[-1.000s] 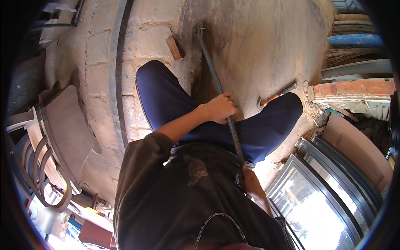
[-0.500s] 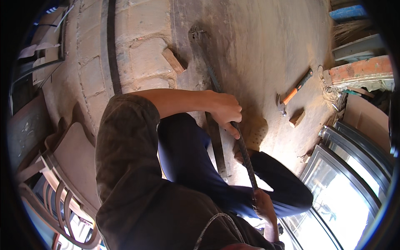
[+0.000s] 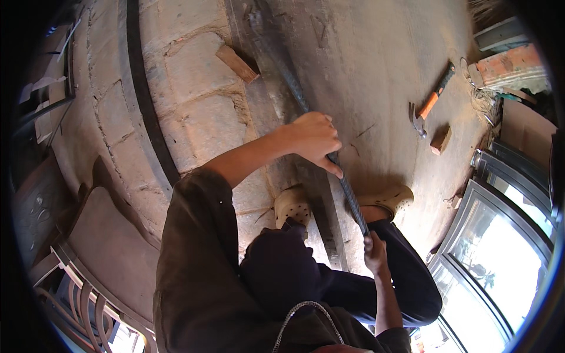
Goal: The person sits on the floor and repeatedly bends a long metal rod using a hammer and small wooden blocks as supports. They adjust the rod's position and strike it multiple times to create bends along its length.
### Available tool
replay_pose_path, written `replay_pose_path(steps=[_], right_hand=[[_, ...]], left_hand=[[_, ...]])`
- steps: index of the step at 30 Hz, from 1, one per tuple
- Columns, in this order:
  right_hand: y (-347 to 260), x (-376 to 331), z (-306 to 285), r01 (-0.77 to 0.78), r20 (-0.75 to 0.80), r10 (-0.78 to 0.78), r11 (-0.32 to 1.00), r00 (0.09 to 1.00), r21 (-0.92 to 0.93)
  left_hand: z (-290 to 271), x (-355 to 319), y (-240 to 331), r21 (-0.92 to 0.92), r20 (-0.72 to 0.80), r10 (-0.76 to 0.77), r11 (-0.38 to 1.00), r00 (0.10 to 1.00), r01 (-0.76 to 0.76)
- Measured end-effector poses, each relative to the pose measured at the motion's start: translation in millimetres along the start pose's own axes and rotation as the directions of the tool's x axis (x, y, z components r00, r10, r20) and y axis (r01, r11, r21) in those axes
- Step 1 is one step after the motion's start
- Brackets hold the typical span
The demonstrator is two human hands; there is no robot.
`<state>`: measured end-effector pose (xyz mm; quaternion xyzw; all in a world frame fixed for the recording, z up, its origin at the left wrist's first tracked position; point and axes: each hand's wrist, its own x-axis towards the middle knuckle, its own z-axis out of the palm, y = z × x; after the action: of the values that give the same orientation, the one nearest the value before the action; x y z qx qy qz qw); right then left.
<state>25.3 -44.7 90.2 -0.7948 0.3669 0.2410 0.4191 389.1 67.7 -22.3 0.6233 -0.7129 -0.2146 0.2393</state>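
A long dark ribbed metal rod [image 3: 352,199] slants across the middle, its far end blurred near the upper edge. My left hand [image 3: 313,141] is closed around it from above, partway along its length. Lower down, my right hand [image 3: 376,252] grips the near end beside my bent knee. Beneath the rod, a flat dark bar [image 3: 323,215] lies on the floor between my two tan clogs [image 3: 292,207]. Left of the rod's far part, a wooden block [image 3: 237,63] rests on the brick paving.
To the right lie an orange-handled claw hammer [image 3: 431,105] and a small wood piece [image 3: 440,141]. Framed glass panels [image 3: 471,212] lean at the lower right. A wooden chair [image 3: 115,235] stands at left, and a long dark strip [image 3: 141,82] crosses the paving.
Both hands have moved forward with the rod, still gripping it. The view has shifted, and both clogs now show more fully. The hammer and blocks appear to lie where they were.
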Motion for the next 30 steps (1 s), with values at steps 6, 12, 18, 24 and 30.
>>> replay_pose_path(steps=[6, 12, 18, 24, 30], right_hand=[[5.3, 2.3, 15.4, 0.009, -0.107, -0.008, 1.000, 0.994, 0.008], [-9.0, -5.6, 13.4, -0.003, -0.032, 0.005, 0.999, 0.999, 0.034], [-18.4, -14.4, 34.8, -0.073, 0.006, 0.073, 0.997, 0.997, -0.025], [5.6, 1.9, 24.4, 0.030, -0.171, -0.030, 1.000, 0.985, -0.002], [56.8, 33.7, -9.7, -0.079, -0.260, 0.084, 0.996, 0.962, 0.031]], left_hand=[[0.9, -28.7, 4.1, -0.287, -0.752, -0.414, 0.906, 0.513, 0.311], [101.9, -68.1, 68.2, -0.962, -0.191, -0.982, 0.183, -0.017, 0.204], [136.9, -34.5, 74.5, -0.961, -0.160, -0.987, 0.157, 0.004, 0.227], [127.1, -37.2, 79.8, -0.979, -0.022, -0.998, 0.035, 0.066, 0.202], [139.5, -26.6, 81.5, -0.972, -0.158, -0.969, 0.187, 0.192, 0.140]])
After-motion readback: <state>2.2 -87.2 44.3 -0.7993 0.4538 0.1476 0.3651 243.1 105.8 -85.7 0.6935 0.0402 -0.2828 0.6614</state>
